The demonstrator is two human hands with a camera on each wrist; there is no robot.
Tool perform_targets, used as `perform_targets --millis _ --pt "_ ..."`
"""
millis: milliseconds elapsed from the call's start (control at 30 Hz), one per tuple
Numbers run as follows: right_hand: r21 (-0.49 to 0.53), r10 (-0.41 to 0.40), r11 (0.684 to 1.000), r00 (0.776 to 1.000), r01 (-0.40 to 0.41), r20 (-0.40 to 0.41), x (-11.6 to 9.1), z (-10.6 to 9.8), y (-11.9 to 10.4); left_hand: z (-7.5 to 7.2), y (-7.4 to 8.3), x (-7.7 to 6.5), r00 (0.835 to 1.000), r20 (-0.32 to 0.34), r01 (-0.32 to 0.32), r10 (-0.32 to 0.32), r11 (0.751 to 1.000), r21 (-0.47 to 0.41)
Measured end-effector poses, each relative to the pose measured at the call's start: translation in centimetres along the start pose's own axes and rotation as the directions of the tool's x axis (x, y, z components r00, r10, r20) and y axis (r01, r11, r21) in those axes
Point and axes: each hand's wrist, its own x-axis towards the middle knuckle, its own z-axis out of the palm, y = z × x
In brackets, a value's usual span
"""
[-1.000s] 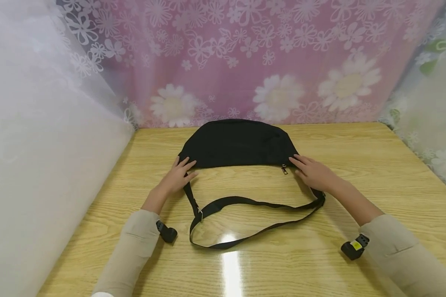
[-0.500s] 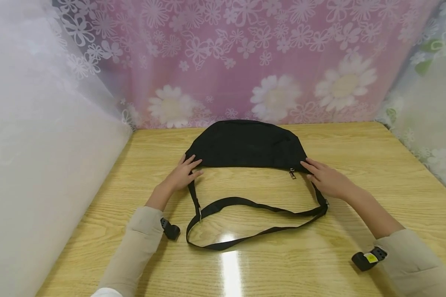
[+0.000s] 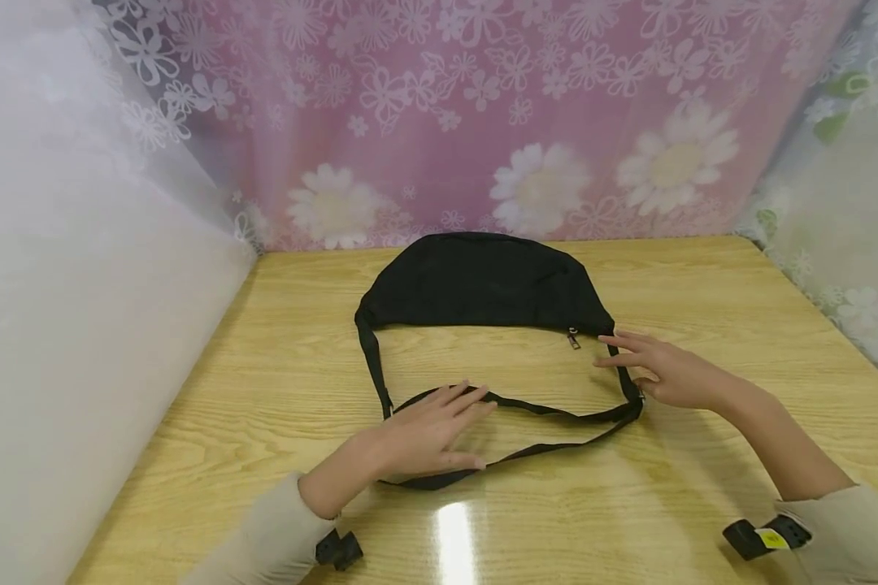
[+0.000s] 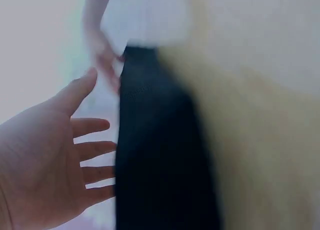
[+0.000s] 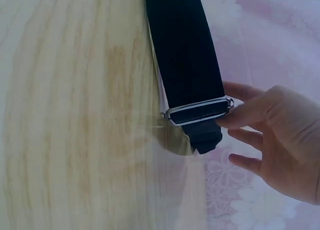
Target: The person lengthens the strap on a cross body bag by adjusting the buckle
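A black waist bag (image 3: 475,280) lies flat near the back of the table, its zipper pull (image 3: 574,339) hanging at the lower right edge. Its black strap (image 3: 541,449) loops toward the front. My left hand (image 3: 424,431) is spread over the strap's left part, fingers straight, hiding some of it; in the left wrist view the fingers stand apart beside the dark strap (image 4: 155,140). By the bag's right corner, my right hand (image 3: 666,370) has loosely extended fingers over the strap's right side. The right wrist view shows a metal buckle (image 5: 199,111) right at that hand's thumb.
The wooden table (image 3: 593,528) extends around the bag. Behind it hangs a pink floral curtain (image 3: 439,162), with a white sheet (image 3: 102,325) along the left and a pale floral one (image 3: 863,244) on the right. A small black camera sits on each wrist.
My left hand has left the bag's left corner and come down and right over the strap. The right hand has slid from the bag's corner a little right and nearer.
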Motion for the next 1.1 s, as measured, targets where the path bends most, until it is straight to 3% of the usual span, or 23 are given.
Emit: perform_targets --millis 100,200,267,400,533,767,900,1033,1100 --pt "0.034 -0.003 0.999 1.0 0.004 -0.019 0.1 0.2 0.0 1.1 0.9 0.7 0.999 -0.001 -0.045 0.045 0.987 0.153" --pt "0.047 -0.02 0.999 0.998 0.023 -0.055 0.6 0.5 0.1 1.9 0.5 1.3 0.999 -0.024 -0.025 0.032 0.962 0.272" --pt "0.055 -0.024 0.998 0.997 0.028 -0.074 0.9 0.7 0.1 2.0 -0.1 1.4 0.999 -0.042 0.004 0.009 0.953 0.302" --pt "0.049 -0.02 0.999 0.996 0.025 -0.088 1.8 1.0 0.2 1.8 -2.1 1.4 0.996 -0.085 0.045 -0.025 0.97 0.239" --pt "0.037 -0.003 0.999 0.997 0.006 -0.08 2.8 1.3 0.2 1.5 -4.9 0.9 0.987 -0.161 0.037 -0.009 0.984 0.173" --pt "0.074 0.064 0.996 0.992 -0.056 -0.108 4.9 1.8 0.2 1.1 -10.4 -0.1 0.947 -0.318 0.011 0.054 0.979 0.201" --pt "0.103 0.117 0.989 0.985 -0.104 -0.129 6.3 2.4 0.4 0.9 -12.8 -0.5 0.926 -0.373 0.021 0.063 0.976 0.217" --pt "0.115 0.156 0.984 0.974 -0.138 -0.167 7.4 2.9 0.7 0.3 -13.8 -0.5 0.935 -0.355 0.068 0.011 0.976 0.208" --pt "0.119 0.174 0.981 0.969 -0.154 -0.175 7.7 3.2 0.8 -0.3 -13.0 -0.5 0.949 -0.307 0.123 -0.072 0.981 0.15"
